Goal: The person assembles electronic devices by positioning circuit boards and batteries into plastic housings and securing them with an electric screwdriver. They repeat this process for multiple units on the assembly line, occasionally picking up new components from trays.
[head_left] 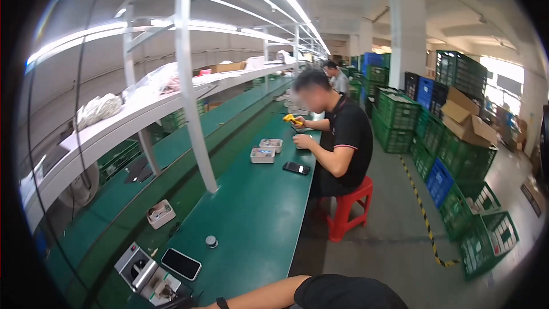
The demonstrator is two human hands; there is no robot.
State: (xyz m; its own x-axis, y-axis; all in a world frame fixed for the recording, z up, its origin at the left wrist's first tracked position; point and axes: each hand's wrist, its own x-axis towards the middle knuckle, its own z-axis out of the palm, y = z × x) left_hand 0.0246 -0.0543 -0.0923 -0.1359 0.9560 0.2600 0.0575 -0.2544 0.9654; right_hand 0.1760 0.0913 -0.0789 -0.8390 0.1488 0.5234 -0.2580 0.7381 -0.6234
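My right forearm comes in at the lower edge, with a black sleeve and a dark wristband. Its hand is almost wholly cut off by the edge, so its fingers are hidden. My left hand is out of sight. Nearest to the cut-off right hand is a small grey metal bench device with a red switch. Beside it a smartphone lies face up on the green bench. A small round metal piece stands a little farther along.
A pale tray of small parts sits left of the post. A co-worker on a red stool holds a yellow tool, near parts trays and a phone. Green crates line the right.
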